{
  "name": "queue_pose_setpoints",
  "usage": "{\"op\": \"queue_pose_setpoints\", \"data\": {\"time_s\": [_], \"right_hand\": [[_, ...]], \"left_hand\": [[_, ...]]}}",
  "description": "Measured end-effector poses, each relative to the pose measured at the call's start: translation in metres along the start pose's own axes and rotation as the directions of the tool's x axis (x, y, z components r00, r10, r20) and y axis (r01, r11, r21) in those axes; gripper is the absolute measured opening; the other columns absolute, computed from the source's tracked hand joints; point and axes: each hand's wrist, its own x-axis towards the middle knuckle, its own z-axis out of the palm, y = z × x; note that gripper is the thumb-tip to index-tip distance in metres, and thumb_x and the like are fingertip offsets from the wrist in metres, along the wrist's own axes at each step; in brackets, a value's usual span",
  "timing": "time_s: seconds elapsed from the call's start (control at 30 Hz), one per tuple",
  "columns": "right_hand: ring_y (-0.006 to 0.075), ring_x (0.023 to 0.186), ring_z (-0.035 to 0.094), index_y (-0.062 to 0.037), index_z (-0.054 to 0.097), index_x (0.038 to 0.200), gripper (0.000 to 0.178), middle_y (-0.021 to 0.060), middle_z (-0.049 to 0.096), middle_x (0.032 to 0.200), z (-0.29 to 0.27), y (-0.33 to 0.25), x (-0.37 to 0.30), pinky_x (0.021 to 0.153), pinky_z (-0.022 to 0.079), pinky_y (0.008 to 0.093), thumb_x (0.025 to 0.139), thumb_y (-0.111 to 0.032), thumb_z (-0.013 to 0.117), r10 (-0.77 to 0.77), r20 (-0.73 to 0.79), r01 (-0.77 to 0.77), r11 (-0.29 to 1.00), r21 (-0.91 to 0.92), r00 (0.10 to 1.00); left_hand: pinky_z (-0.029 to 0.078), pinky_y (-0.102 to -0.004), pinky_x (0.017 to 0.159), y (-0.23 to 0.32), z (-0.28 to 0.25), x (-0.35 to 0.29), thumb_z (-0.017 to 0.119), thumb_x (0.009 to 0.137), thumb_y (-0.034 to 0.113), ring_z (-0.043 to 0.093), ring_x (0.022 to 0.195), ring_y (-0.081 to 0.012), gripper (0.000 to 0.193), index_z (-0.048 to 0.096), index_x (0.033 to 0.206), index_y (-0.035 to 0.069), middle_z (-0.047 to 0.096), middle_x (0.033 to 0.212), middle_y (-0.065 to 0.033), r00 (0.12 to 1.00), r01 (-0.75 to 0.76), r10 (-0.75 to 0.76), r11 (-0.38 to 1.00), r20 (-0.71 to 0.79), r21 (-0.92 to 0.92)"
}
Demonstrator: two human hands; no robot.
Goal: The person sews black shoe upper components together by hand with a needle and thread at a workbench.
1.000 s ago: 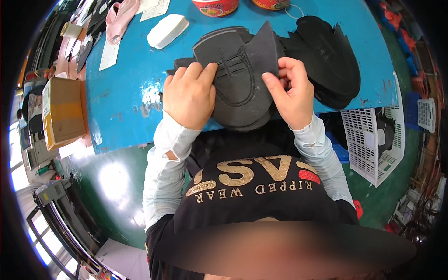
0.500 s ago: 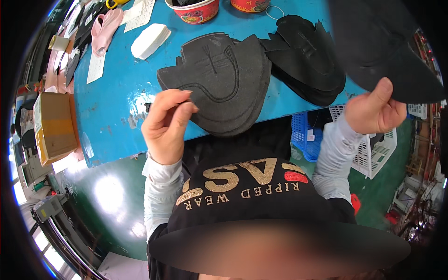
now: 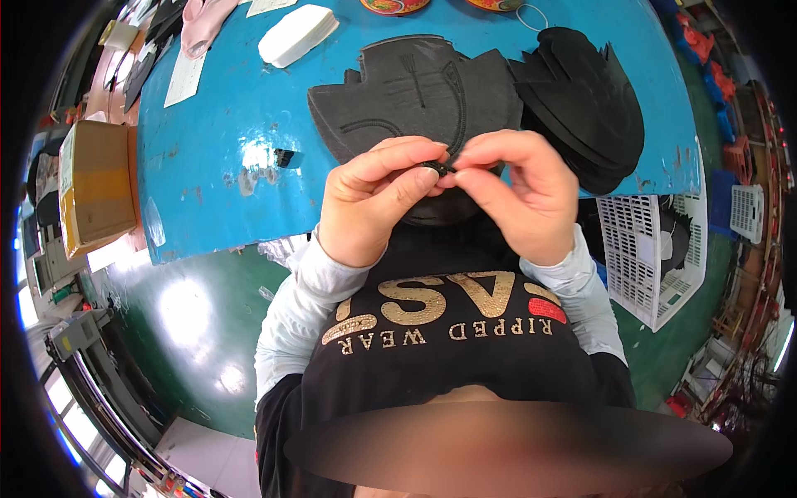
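Close in front of my chest, my left hand and my right hand meet fingertip to fingertip. Both pinch a small black textured piece, mostly covered by the fingers; its exact kind is unclear. Just behind them lies a stack of black shoe-upper pieces with stitched-looking grooves, its near edge partly hidden by my hands. To the right, a second stack of black pieces rests on the table. Another small black scrap lies left of my left hand.
The blue table carries a white stack of pads, a pink shoe piece, paper slips and red bowls at the back. A cardboard box stands left; a white plastic crate is at lower right.
The large black piece has left my right hand, which has moved left to meet my left hand. My left hand has shifted right. The view has moved slightly over the table.
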Motion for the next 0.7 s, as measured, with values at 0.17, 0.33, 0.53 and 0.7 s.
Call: {"op": "queue_pose_setpoints", "data": {"time_s": [0.17, 0.33, 0.53, 0.7], "right_hand": [[0.0116, 0.086, 0.067, -0.001, 0.062, 0.104, 0.018, 0.0071, 0.071, 0.094, 0.012, 0.005, 0.003, 0.077, 0.054, 0.0259, 0.088, 0.001, 0.071, 0.11, 0.003, -0.109, 0.993, -0.038, 0.994], [0.0093, 0.085, 0.064, -0.0017, 0.06, 0.102, 0.018, 0.0041, 0.068, 0.094, 0.016, 0.01, -0.001, 0.078, 0.052, 0.0246, 0.088, 0.0, 0.071, 0.24, 0.027, -0.241, 0.965, 0.107, 0.97], [0.0088, 0.091, 0.059, -0.0038, 0.053, 0.104, 0.021, 0.0043, 0.062, 0.1, 0.012, 0.006, 0.0, 0.082, 0.048, 0.0234, 0.091, 0.003, 0.067, 0.314, 0.112, -0.333, 0.863, 0.38, 0.943], [0.0096, 0.087, 0.06, -0.003, 0.052, 0.103, 0.021, 0.0054, 0.063, 0.096, -0.005, 0.009, 0.016, 0.079, 0.049, 0.0244, 0.09, 0.006, 0.066, 0.177, -0.117, -0.159, 0.976, 0.148, 0.977]], "left_hand": [[0.054, -0.0276, 0.083, 0.0, -0.006, -0.001, 0.068, 0.086, -0.01, 0.068, 0.1, -0.0207, 0.026, 0.071, 0.11, -0.001, 0.071, 0.105, -0.0112, 0.939, -0.315, 0.337, 0.764, 0.069, 0.563], [0.054, -0.0289, 0.08, -0.002, -0.007, -0.001, 0.071, 0.082, -0.009, 0.069, 0.093, -0.0207, 0.028, 0.072, 0.108, 0.001, 0.072, 0.103, -0.0115, 0.916, -0.342, 0.398, 0.724, 0.043, 0.599], [0.052, -0.0308, 0.082, 0.005, -0.01, 0.007, 0.067, 0.081, -0.014, 0.067, 0.094, -0.0212, 0.029, 0.067, 0.109, -0.003, 0.069, 0.101, -0.0126, 0.899, -0.424, 0.387, 0.656, 0.204, 0.625], [0.053, -0.0384, 0.081, 0.015, -0.021, 0.019, 0.073, 0.067, -0.008, 0.066, 0.08, -0.0263, 0.039, 0.068, 0.102, 0.007, 0.066, 0.085, -0.0061, 0.736, -0.454, 0.601, 0.095, 0.312, 0.886]]}}
